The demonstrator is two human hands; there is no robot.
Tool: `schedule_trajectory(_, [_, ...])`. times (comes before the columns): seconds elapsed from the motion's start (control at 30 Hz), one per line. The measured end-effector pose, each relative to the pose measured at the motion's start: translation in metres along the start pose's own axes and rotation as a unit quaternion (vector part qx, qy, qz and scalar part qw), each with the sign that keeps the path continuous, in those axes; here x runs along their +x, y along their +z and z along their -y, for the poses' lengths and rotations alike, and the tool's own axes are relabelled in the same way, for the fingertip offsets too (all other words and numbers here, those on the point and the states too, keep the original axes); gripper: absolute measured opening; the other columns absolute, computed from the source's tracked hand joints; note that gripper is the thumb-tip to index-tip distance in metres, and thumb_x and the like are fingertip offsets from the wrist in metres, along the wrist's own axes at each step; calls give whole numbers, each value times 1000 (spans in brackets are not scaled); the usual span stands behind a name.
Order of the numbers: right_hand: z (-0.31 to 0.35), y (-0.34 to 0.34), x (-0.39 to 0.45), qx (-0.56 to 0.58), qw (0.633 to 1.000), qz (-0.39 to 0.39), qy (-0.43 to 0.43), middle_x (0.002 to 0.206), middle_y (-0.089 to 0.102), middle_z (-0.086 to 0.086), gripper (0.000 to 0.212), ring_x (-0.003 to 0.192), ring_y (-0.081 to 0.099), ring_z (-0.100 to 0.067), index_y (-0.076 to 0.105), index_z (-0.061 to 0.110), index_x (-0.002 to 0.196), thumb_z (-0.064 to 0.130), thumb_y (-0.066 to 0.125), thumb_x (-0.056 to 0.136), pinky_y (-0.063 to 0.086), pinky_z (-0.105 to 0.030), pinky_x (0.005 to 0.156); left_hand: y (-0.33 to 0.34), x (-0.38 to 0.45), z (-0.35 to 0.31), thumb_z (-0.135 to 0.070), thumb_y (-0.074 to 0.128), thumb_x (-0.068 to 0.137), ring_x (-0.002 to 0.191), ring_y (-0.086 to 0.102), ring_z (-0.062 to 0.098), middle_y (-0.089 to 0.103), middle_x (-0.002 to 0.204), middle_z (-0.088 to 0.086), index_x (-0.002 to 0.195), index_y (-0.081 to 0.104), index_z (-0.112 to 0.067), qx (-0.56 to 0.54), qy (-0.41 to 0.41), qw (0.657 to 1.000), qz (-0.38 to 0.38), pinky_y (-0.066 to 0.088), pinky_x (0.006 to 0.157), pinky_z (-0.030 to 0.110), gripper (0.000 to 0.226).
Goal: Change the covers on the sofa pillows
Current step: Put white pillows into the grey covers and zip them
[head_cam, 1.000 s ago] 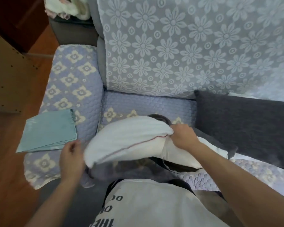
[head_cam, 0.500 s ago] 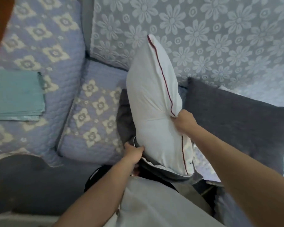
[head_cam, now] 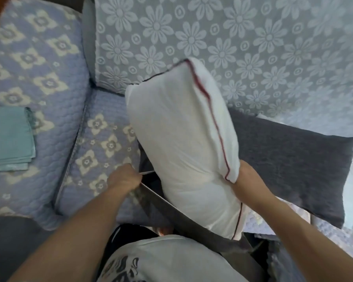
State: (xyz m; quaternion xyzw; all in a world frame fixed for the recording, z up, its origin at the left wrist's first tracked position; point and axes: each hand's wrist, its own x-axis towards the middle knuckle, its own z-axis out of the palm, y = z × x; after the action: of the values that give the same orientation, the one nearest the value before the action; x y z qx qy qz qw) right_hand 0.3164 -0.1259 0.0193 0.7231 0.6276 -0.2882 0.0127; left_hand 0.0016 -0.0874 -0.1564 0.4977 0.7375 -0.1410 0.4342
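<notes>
While left hand [head_cam: 124, 178] grips one grey cover [head_cam: 161, 202] | right hand [head_cam: 248, 176] clutches one white pillow [head_cam: 181, 139]

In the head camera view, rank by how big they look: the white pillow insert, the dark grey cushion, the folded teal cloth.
1. white pillow insert, though it is nearest the camera
2. dark grey cushion, partly hidden
3. folded teal cloth, cut off by the frame edge

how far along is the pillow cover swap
Early on. Done: the white pillow insert is mostly out of its dark grey cover. In hand: the right hand grips the insert while the left hand grips the cover's opening. Left: pulling the insert free, fitting a folded teal cover from the armrest, then the second grey pillow.
</notes>
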Motion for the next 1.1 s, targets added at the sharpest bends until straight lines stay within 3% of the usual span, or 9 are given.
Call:
schedule_trajectory(0.23, [-8, 36, -30, 167, 984, 13, 63, 98, 65, 17, 24, 90, 61, 4, 62, 38, 97, 15, 56, 95, 47, -16, 72, -7, -52, -16, 12, 53, 82, 53, 58, 24, 69, 90, 19, 128, 54, -12, -417, 33, 895, 152, 53, 53, 35, 51])
schedule_trajectory(0.37, [-13, 73, -50, 132, 990, 17, 41, 109, 65, 6, 22, 97, 61, -10, 66, 31, 113, 22, 65, 92, 49, -30, 81, -33, -65, -15, -21, 57, 95, 65, 55, 18, 64, 70, 2, 95, 65, -16, -595, -52, 791, 132, 48, 60, 30, 10])
schedule_trajectory(0.43, [-15, 91, -60, 84, 996, -11, 6, 102, 66, -2, 22, 91, 63, -25, 69, 20, 111, 17, 65, 89, 51, -37, 75, -77, -58, -13, -50, 56, 94, 57, 49, 13, 60, 74, -3, 97, 63, -25, -677, -45, 732, 63, 40, 52, 23, 26])
schedule_trajectory(0.6, [14, 109, -79, 75, 997, 33, -16, 105, 63, 9, 28, 95, 59, -11, 66, 29, 112, 21, 60, 86, 50, -24, 77, -162, -65, -27, -52, 59, 94, 90, 67, 17, 75, 89, -2, 93, 68, -19, -484, 121, 851, 167, 50, 79, 32, 34])
schedule_trajectory(0.73, [38, 142, -84, 3, 985, 115, -125, 117, 63, 4, 38, 107, 59, -16, 61, 26, 125, 41, 55, 91, 51, -31, 88, -163, -58, -1, -58, 73, 79, 137, 44, 14, 48, 145, -10, 145, 52, -27, -36, 166, 963, 208, 35, 113, 30, 76])
schedule_trajectory(0.83, [66, 131, -69, -5, 943, 315, -109, 121, 55, 2, 58, 110, 54, -19, 54, 22, 127, 61, 58, 83, 45, -36, 96, -151, -44, 41, -40, 54, 76, 130, 52, 24, 51, 145, 5, 141, 51, -17, 264, 87, 929, 245, 47, 94, 18, 69])
schedule_trajectory(0.93, [95, 112, -28, 94, 872, 479, -44, 109, 69, 1, 51, 99, 64, -18, 62, 19, 114, 60, 59, 83, 51, -33, 85, -112, -42, 74, -38, 57, 87, 112, 60, 25, 58, 121, 1, 122, 62, -23, 179, -11, 934, 308, 60, 78, 31, 39])
schedule_trajectory(1.0, [112, 120, 7, 149, 885, 441, 15, 93, 72, -4, 39, 83, 67, -20, 66, 12, 100, 49, 54, 95, 51, -31, 69, -69, -38, 90, -55, 47, 95, 111, 58, 22, 56, 127, -2, 124, 56, -30, 177, 26, 947, 267, 55, 87, 37, 40])
schedule_trajectory(1.1, [133, 152, 53, 85, 977, 193, 13, 98, 61, -6, 32, 92, 60, -26, 59, 11, 95, 41, 49, 101, 46, -36, 75, -15, -44, 92, -72, 36, 91, 123, 52, 27, 51, 138, 4, 138, 41, -28, 223, 77, 951, 201, 43, 99, 41, 65])
